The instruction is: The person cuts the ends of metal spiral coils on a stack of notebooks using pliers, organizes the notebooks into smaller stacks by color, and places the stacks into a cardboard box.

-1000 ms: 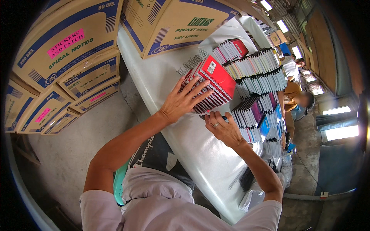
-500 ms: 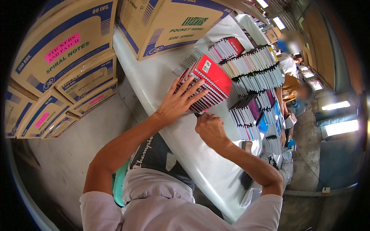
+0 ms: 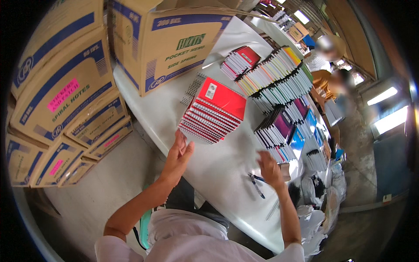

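A stack of red spiral notebooks stands on the white-covered table, with its wire bindings turned toward me. My left hand is at the stack's near left corner, thumb apart and fingertips at the lower edge. Whether the fingers press on the stack is hard to make out. To the right, my right hand hovers over the table, blurred, its fingers loosely apart and seemingly holding nothing. Just beside it lie dark-handled pliers on the table. Loose wire spirals lie behind the red stack.
Rows of notebooks cover the table's far right, with purple and blue ones nearer. A large carton stands at the back left. More cartons are piled left of the table. Plastic bags sit at right; other people are beyond.
My right hand has moved right, away from the stack, and the dark tool it held now lies on the table. My left hand has slid off the bindings to the near corner. The view has shifted.
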Demonstrator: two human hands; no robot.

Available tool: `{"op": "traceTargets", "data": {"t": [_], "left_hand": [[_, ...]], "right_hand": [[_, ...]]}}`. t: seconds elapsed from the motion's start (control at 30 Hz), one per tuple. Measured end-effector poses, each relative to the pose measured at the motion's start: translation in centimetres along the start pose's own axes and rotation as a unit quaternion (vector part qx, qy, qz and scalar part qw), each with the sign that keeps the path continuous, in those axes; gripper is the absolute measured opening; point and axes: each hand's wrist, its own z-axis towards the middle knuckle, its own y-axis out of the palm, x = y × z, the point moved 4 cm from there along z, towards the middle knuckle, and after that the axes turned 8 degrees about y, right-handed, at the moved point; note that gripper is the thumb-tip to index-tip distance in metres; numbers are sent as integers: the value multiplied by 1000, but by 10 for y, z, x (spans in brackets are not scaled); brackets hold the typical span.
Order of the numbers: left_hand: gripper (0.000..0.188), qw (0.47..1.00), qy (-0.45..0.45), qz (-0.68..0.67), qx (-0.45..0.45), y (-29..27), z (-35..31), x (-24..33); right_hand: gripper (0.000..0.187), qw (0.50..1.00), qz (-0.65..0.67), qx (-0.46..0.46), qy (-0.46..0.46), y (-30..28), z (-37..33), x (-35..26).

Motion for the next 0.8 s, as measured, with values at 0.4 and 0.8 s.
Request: {"op": "traceTargets", "data": {"t": [0.4,0.8], "left_hand": [[62,990,-123,-4,62,-17,49,-8],[48,785,-162,381,-460,70,165,21]], "right_hand": [[57,640,672,-360,98,76,215,-61],[69,748,639,19,180,92,-8,-162]]}}
